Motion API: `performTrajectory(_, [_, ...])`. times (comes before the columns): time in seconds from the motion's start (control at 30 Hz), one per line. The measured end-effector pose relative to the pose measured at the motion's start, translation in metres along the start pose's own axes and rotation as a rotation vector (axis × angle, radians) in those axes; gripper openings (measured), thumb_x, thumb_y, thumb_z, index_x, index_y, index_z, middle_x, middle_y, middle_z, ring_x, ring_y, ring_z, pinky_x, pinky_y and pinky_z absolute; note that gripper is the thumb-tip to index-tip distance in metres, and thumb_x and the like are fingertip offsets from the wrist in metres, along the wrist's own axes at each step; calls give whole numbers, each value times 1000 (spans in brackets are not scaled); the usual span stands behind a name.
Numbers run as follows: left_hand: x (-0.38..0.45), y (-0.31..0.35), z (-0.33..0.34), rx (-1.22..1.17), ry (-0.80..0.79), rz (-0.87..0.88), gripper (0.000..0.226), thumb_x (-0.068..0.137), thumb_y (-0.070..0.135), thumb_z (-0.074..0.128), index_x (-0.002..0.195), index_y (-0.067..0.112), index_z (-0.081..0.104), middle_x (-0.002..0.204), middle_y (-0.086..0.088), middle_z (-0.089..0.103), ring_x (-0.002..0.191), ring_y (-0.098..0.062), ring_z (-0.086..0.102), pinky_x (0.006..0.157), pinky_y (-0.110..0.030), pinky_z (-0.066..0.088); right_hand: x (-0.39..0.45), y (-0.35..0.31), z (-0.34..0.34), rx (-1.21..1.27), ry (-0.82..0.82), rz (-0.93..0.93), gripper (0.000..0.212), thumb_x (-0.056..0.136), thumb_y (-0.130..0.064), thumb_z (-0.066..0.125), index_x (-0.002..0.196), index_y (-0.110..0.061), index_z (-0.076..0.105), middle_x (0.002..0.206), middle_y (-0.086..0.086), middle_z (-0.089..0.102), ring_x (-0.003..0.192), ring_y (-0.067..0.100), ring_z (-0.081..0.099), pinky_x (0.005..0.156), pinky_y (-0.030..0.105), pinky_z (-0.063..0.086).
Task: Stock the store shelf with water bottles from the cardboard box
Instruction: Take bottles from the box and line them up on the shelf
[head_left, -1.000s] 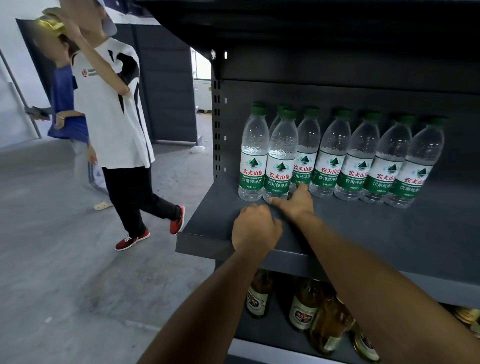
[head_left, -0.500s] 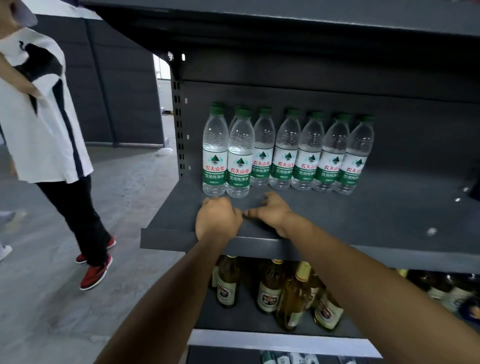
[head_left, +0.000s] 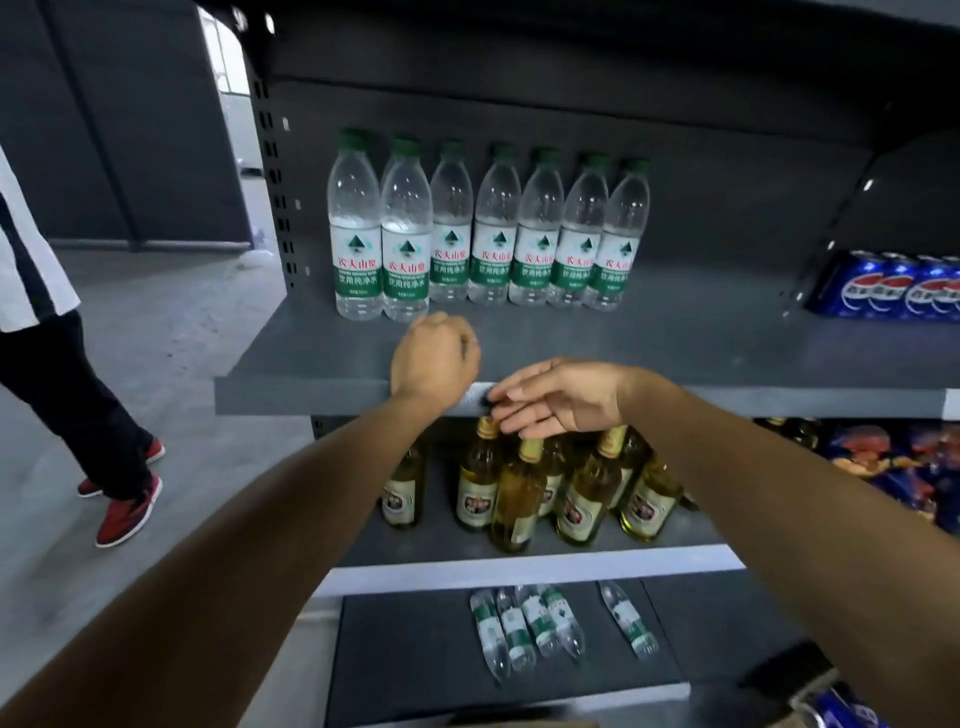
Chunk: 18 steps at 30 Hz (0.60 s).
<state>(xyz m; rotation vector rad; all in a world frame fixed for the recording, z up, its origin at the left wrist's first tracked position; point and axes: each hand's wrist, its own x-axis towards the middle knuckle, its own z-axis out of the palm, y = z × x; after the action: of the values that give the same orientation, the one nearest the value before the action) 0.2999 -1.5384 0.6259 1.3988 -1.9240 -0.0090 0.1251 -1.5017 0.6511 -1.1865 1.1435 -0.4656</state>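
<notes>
Nearest the camera, two bare forearms reach toward the shelving. Neither hand carries a bottle.

Left hand: fingers curled under, back of the hand up, resting on the front part of the grey shelf, just in front of the two leftmost bottles. It holds nothing; a closed, empty grip.

Right hand: fingers straight and loose, hovering across the shelf's front lip; an open, empty grip. Whether the fingertips touch the lip I cannot tell.

Below, on the bottom tier, several water bottles lie on their sides, not yet stood up. The tier above them holds amber glass bottles, upright and crowded.

On the grey shelf, a row of water bottles stands upright at the left, packed shoulder to shoulder toward the back panel, green caps and labels facing out. To their right the shelf surface is bare as far as the blue cans at the far right.

The cardboard box is not in view, so its remaining stock is unknown.

Judgement: partway through. One block of bottles is placed; ample room is left on the shelf to fill. Likely next is fetching more.

At far left, another person stands on the floor, well apart.
</notes>
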Motion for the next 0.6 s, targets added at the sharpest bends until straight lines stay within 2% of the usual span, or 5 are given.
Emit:
performTrajectory(0.07, [-15,22,8,-114,-39,103,18,89,19,53,88,13,70,93,-7,65,93,-26,58,74,-34,46,-5,16,-4,-112,-77,118,22,93,-12,52,113,-13,62,105,4,70,94,16,68,78,27,56])
performTrajectory(0.13, [-31,40,20,-183,-85,165,16,86,17,56,85,12,71,89,-8,66,88,-27,59,74,-37,49,-6,38,-8,-164,-77,189,24,93,-13,52,117,-14,60,110,3,68,102,18,64,85,30,53])
performTrajectory(0.3, [-66,66,54,-228,-179,212,15,82,20,58,82,13,71,86,-5,69,83,-24,62,73,-35,49,-2,100,-20,-150,-22,281,16,89,-17,62,104,-17,63,113,0,65,106,17,62,90,34,50])
performTrajectory(0.4, [-88,67,75,-252,-264,194,20,89,24,56,85,12,71,88,-5,68,80,-23,62,71,-37,49,5,141,-27,-149,4,342,22,90,-22,62,111,-19,61,119,0,62,109,16,62,87,32,52])
performTrajectory(0.6, [-140,52,130,-207,-459,58,36,96,32,48,75,8,65,78,-13,66,74,-32,61,62,-39,47,24,228,-34,-84,62,480,19,91,-24,61,110,-24,60,129,0,57,107,16,61,87,32,51])
